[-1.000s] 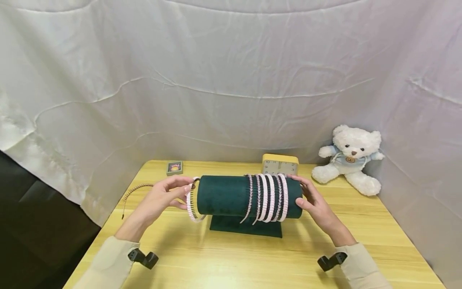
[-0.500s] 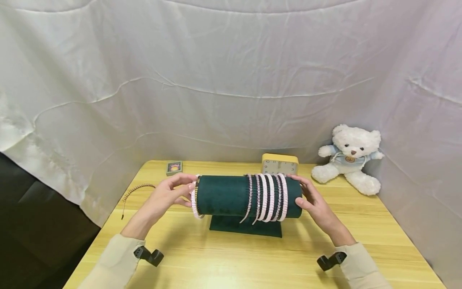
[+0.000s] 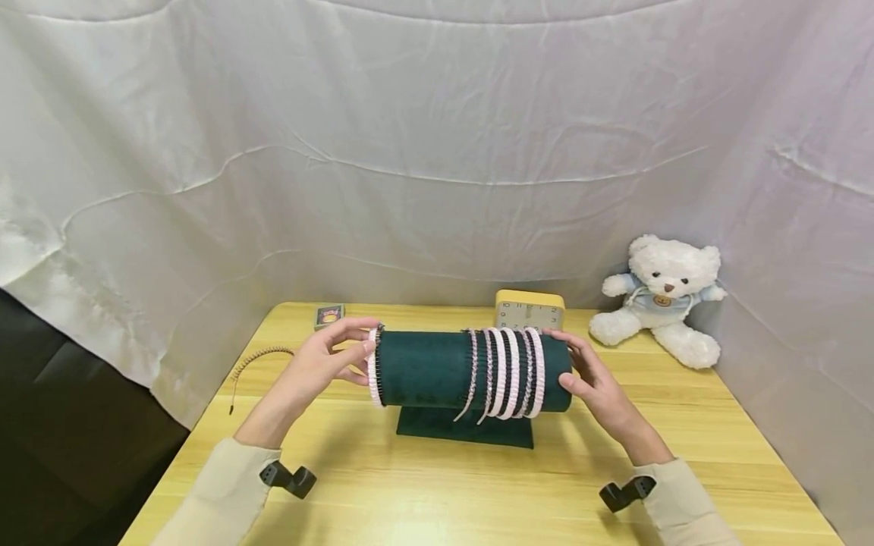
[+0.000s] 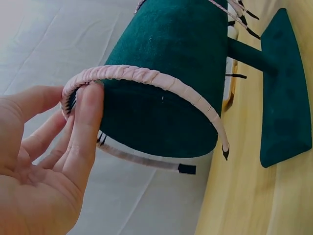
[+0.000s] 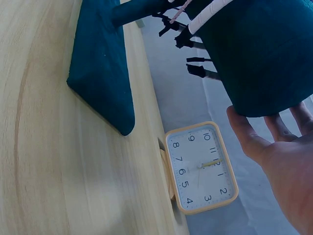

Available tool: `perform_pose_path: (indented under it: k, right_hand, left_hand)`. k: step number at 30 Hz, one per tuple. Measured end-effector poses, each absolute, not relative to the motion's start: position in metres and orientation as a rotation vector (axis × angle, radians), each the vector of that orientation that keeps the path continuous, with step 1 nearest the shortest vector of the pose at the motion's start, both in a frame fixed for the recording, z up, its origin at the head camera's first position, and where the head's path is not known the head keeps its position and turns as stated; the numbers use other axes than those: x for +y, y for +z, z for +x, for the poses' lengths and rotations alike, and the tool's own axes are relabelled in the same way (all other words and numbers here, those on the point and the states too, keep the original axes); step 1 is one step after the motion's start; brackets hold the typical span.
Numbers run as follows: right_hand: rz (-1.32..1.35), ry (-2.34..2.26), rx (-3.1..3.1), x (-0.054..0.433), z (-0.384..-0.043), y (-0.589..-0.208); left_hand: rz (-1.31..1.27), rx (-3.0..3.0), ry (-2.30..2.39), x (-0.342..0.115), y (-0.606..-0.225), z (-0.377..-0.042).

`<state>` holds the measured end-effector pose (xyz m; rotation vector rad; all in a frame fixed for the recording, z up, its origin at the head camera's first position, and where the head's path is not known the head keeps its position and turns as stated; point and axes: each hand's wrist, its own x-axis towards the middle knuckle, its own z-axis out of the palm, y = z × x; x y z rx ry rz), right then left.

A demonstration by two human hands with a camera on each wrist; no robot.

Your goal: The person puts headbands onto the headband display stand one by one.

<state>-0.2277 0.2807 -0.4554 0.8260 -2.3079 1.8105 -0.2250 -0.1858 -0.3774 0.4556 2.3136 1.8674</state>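
Observation:
My left hand (image 3: 321,368) pinches a pale pink wrapped headband (image 4: 142,74) with comb teeth inside. The headband sits over the left end of a dark green velvet headband stand (image 3: 423,368), its black-tipped ends pointing away from my hand in the left wrist view. At the opposite end, my right hand (image 3: 601,387) holds the roll, thumb in front and fingers toward the back. Several pink and white headbands (image 3: 514,373) are lined up around the right part of the roll. In the right wrist view, my fingers (image 5: 247,132) touch the roll's end.
A thin brown braided headband (image 3: 259,355) lies on the wooden table (image 3: 382,500) at left. Behind are a small green box (image 3: 331,315) and a yellow-framed clock (image 3: 529,307). A white teddy bear (image 3: 672,292) sits at back right, against grey curtains.
My left hand has moved right, bringing the pink headband from beyond the roll's left end onto that end. My right hand and the stand stay put.

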Motion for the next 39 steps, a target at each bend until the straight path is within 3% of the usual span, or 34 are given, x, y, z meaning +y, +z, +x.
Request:
perform_pose_path:
  k: [11,39]
  right_hand:
    - [0.838,1.803,-2.300,0.280,-0.227,-0.455]
    - [0.869,1.833,-2.234,0.280,-0.230,-0.459]
  left_hand:
    - [0.584,2.498,1.658,-0.177,-0.375,-0.225]
    - [1.076,2.756,1.684,-0.186,-0.429,-0.231]
